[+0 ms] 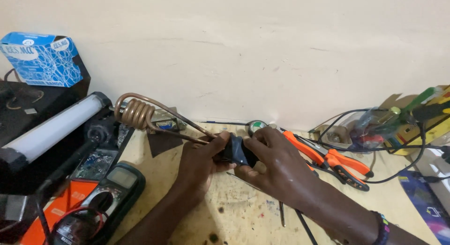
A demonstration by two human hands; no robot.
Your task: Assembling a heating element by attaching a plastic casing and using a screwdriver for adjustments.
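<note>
Both my hands hold an immersion heater over a wooden bench [239,217]. Its copper coil [135,112] points left, with two copper legs running back into a black handle block [236,151]. My left hand [199,163] grips the left side of the block where the legs enter. My right hand [272,163] clasps the right side of the block, fingers curled over its top. Much of the block is hidden under my fingers.
Orange-handled pliers [335,160] lie right of my hands among black cables. A dark green multimeter [110,189] sits at lower left beside a white tube lamp [54,128]. A blue box [42,57] stands at top left; screwdrivers [412,107] are at far right.
</note>
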